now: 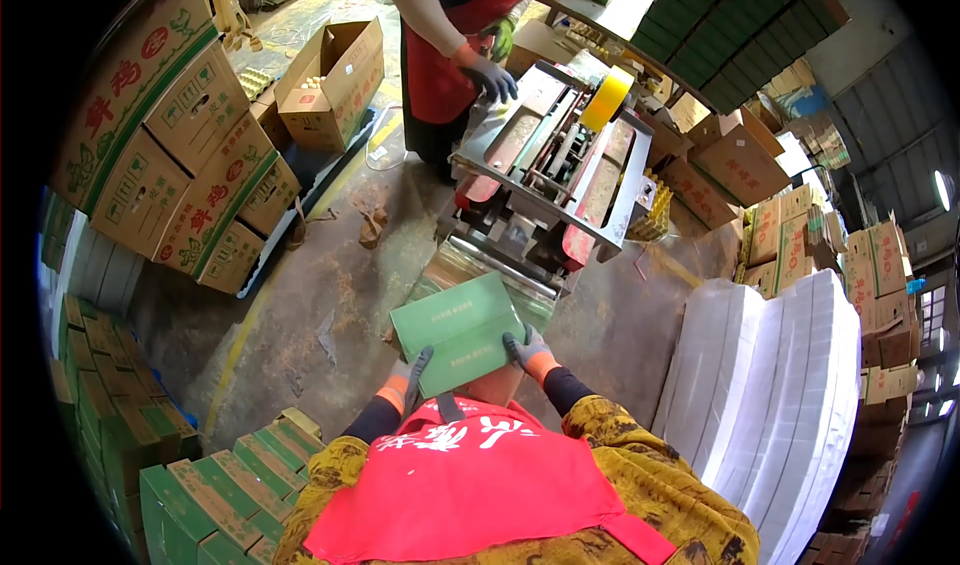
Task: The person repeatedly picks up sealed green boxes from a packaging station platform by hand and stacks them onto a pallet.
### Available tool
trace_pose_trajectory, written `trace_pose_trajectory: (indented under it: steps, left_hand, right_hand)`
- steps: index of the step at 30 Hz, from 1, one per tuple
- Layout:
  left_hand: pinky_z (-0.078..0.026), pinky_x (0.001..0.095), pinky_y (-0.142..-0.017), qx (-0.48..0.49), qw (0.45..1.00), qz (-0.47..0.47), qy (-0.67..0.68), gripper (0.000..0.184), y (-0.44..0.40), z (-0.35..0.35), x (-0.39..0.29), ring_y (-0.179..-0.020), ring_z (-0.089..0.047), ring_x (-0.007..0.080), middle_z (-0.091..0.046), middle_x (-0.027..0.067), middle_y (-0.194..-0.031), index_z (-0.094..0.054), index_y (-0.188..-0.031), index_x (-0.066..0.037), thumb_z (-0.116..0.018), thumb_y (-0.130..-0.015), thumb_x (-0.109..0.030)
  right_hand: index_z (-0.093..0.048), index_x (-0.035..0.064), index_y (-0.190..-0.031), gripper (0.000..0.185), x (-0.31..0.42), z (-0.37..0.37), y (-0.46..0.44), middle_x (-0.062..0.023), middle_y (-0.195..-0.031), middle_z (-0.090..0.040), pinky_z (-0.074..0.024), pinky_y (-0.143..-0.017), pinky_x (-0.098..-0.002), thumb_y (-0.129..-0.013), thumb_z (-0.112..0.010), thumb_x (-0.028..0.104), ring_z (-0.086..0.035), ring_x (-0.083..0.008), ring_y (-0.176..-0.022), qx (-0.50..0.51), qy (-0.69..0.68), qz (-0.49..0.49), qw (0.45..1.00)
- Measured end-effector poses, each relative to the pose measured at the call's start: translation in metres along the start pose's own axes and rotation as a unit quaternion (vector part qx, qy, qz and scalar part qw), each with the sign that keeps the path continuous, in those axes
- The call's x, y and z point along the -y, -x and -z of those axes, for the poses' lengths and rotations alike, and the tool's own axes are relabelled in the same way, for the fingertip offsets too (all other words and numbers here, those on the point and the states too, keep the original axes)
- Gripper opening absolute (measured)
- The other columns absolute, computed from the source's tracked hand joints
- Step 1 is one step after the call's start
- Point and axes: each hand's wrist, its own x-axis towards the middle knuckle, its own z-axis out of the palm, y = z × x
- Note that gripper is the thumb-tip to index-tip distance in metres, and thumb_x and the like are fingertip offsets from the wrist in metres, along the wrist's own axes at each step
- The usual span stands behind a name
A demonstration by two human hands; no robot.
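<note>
Between my hands is a green cardboard box [455, 333] with pale printing, tilted in front of my red apron. My left hand [414, 373], in a grey glove with an orange cuff, grips its near left corner. My right hand [528, 349], gloved the same way, holds the right edge. The box is above the near end of a roller conveyor [500, 270]; I cannot tell whether it touches. Beyond it stands a carton sealing machine [560, 155] with a roll of yellow tape [607, 100] on top.
A co-worker in a red apron [440, 70] stands across the machine, one gloved hand [492, 80] at its edge. Printed cartons [180, 155] are stacked on the left, green boxes [215, 490] at lower left. Tall white stacked sheets [765, 375] stand on my right.
</note>
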Motion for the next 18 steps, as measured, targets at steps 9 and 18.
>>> trace_pose_trajectory:
  steps: [9, 18]
  left_hand:
    - [-0.048, 0.0313, -0.084, 0.015, 1.0, 0.02, -0.002, 0.065, 0.006, -0.001, -0.007, -0.102, -0.058, 0.022, -0.058, 0.0139, -0.119, -0.046, -0.128, 0.002, -0.065, -0.085, -0.042]
    - [-0.047, 0.0311, -0.086, 0.024, 0.999, 0.005, 0.027, 0.068, -0.017, 0.007, 0.021, -0.104, -0.057, 0.0217, -0.057, 0.0138, -0.121, -0.046, -0.129, 0.003, -0.065, -0.084, -0.044]
  right_hand:
    - [-0.045, 0.0001, -0.129, 0.069, -0.009, -0.003, -0.003, -0.0257, -0.126, -0.052, -0.0387, -0.099, -0.0398, -0.082, -0.062, 0.047, -0.048, -0.0387, -0.119, 0.003, -0.008, 0.009, 1.0]
    - [-0.043, 0.0009, -0.132, 0.071, 0.009, 0.0, 0.005, -0.0251, -0.128, -0.05, -0.0387, -0.099, -0.0395, -0.082, -0.061, 0.048, -0.047, -0.0379, -0.12, -0.021, 0.028, -0.022, 0.999]
